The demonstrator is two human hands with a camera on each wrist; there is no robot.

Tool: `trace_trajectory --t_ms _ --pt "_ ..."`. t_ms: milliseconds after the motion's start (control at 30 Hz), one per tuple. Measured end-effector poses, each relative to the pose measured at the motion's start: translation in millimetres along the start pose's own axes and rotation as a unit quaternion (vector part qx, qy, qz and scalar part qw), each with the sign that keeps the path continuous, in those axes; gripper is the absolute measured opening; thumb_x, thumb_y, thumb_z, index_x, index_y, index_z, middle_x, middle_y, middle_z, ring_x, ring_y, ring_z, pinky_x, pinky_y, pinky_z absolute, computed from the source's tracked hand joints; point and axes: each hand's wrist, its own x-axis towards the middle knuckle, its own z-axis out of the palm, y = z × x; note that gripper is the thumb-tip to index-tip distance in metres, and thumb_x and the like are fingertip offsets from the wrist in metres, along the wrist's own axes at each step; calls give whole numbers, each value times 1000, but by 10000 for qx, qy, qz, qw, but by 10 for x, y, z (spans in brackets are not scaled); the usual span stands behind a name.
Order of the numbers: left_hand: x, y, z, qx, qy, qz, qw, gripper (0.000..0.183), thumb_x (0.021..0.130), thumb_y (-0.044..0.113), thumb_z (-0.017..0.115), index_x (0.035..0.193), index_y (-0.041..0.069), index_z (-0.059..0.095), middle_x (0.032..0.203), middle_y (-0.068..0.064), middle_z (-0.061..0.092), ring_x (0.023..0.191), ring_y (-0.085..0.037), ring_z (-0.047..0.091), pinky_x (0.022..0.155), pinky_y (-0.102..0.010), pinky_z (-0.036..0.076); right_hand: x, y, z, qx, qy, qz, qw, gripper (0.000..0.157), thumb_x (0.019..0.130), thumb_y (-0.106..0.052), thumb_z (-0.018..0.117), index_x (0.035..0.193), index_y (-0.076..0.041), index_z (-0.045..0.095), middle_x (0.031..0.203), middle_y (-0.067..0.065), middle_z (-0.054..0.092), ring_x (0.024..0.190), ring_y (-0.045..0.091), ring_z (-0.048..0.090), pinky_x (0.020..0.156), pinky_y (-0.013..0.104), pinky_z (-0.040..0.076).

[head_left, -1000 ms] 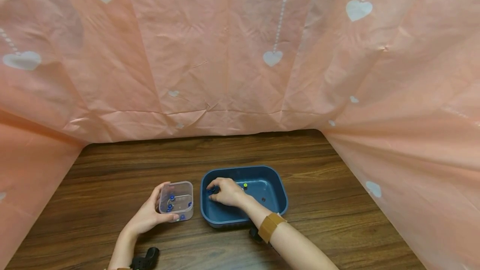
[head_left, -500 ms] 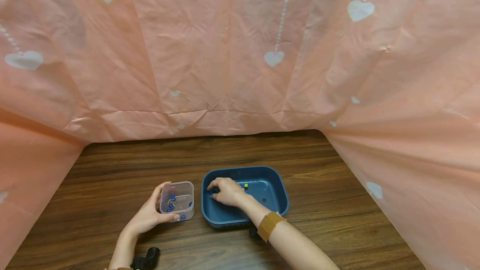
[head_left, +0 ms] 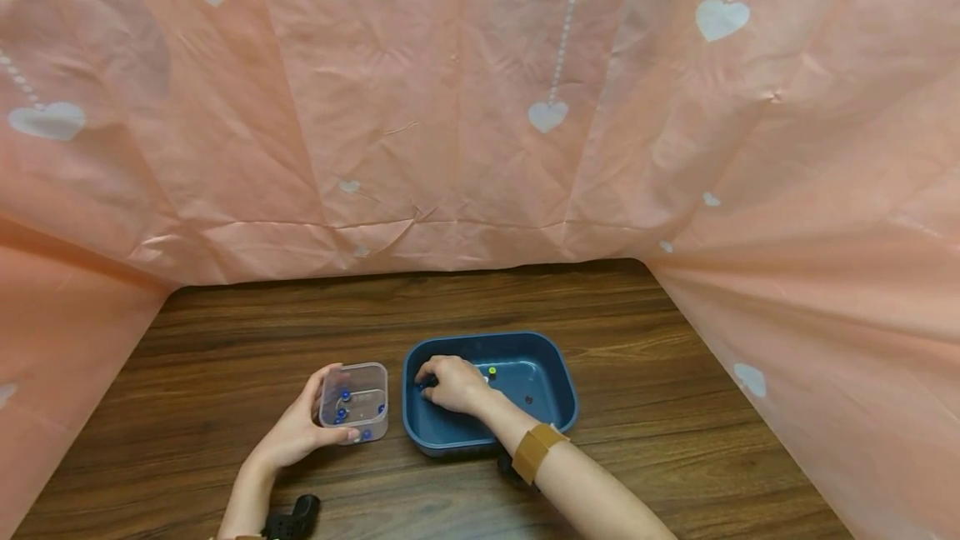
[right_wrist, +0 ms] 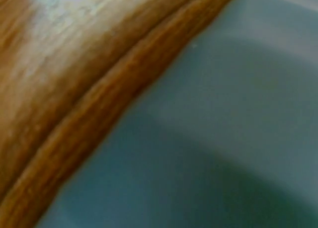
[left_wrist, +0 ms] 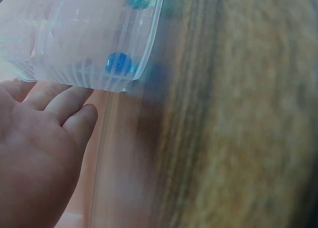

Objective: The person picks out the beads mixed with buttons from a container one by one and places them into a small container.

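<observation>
In the head view, my left hand grips a small clear plastic box between thumb and fingers. Several blue beads lie inside it; the left wrist view shows a round blue bead behind the box wall. My right hand reaches down into the left end of a dark blue basin, its thumb and fingers curled around a small blue bead, partly covered by the fingertips. The right wrist view is blurred, with the basin wall and no fingers showing.
A small yellow-topped piece and a small dark reddish piece lie in the basin, right of my right hand. Both containers stand on a wood-grain table. A pink curtain with white hearts encloses the back and sides.
My right thumb and fingers have drawn slightly closer together around the blue bead. The left hand and the clear box stay in place.
</observation>
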Motion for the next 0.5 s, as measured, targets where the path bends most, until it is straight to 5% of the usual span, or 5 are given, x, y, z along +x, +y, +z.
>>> trace_trajectory --t_ms 500 --pt "-6 -6 11 -3 10 23 10000 99 73 13 85 149 5 22 148 -26 37 128 -47 43 95 -52 39 -4 5 48 -78 53 -65 9999 14 89 -16 72 103 -17 73 104 -5 67 99 13 62 85 31 49"
